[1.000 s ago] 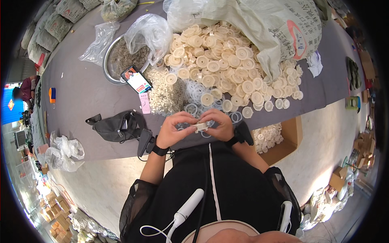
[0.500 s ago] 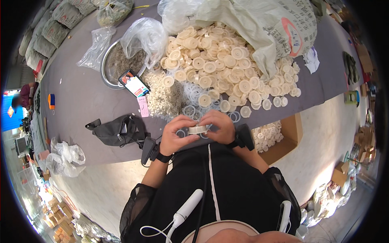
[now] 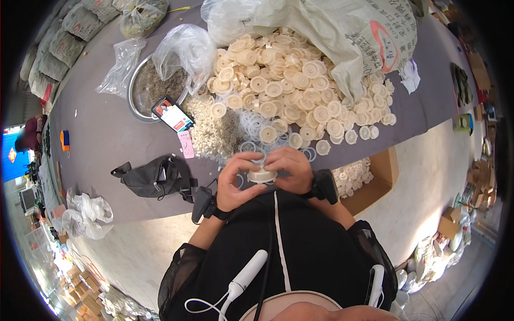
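Note:
Between my two hands, just over the table's near edge, is a round cream plastic cap [image 3: 262, 176]. My left hand [image 3: 236, 179] grips its left side, with the thumb below and the fingers over the top. On the other side my right hand [image 3: 290, 168] has its fingertips closed at the upper right of the cap. Part of the cap is hidden by my fingers. Beyond them lie loose clear rings [image 3: 256, 127], a heap of small cream pieces [image 3: 206, 131] and a large pile of similar cream caps [image 3: 289, 80].
A steel bowl [image 3: 132, 99] of brownish bits stands at the left, with a phone [image 3: 172, 115] against it. A black bag [image 3: 158, 177] lies left of my hands. A big woven sack [image 3: 375, 40] covers part of the pile. Below the right edge sits a cardboard box [image 3: 386, 179] of caps.
The cap has tilted, so its top shows more. My left hand has shifted slightly right and down with it, and the view has moved slightly.

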The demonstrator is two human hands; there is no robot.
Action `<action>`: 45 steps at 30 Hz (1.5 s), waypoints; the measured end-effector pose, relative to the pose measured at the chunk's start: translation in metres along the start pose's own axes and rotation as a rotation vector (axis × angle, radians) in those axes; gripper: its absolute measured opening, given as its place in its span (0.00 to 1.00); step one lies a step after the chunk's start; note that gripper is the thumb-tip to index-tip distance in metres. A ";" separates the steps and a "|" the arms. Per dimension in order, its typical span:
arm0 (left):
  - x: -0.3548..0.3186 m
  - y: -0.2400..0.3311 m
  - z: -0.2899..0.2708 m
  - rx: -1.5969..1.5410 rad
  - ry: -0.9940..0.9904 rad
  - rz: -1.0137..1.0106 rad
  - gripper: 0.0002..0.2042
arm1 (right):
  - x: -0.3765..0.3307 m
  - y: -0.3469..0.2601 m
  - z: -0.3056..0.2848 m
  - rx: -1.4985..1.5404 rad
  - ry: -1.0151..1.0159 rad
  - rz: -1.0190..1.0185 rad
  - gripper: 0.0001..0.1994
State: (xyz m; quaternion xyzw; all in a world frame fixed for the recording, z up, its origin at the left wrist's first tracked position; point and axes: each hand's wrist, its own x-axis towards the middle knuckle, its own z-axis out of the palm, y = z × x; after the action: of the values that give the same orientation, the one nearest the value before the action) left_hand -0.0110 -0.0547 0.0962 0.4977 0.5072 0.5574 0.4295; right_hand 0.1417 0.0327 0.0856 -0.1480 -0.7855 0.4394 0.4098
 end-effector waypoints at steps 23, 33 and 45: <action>0.004 -0.015 0.017 0.033 0.162 0.107 0.15 | -0.007 0.001 -0.003 0.015 -0.009 0.225 0.12; -0.044 -0.153 -0.042 -0.269 0.746 -0.487 0.07 | -0.023 0.091 -0.072 1.015 0.821 0.787 0.13; -0.092 -0.240 -0.070 0.565 0.670 -0.316 0.06 | -0.091 0.093 0.020 0.895 0.322 1.288 0.13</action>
State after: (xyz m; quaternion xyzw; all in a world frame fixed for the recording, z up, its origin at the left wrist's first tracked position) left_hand -0.0739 -0.1265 -0.1522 0.3043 0.8195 0.4552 0.1693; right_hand 0.1709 0.0203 -0.0423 -0.4556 -0.2259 0.8364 0.2045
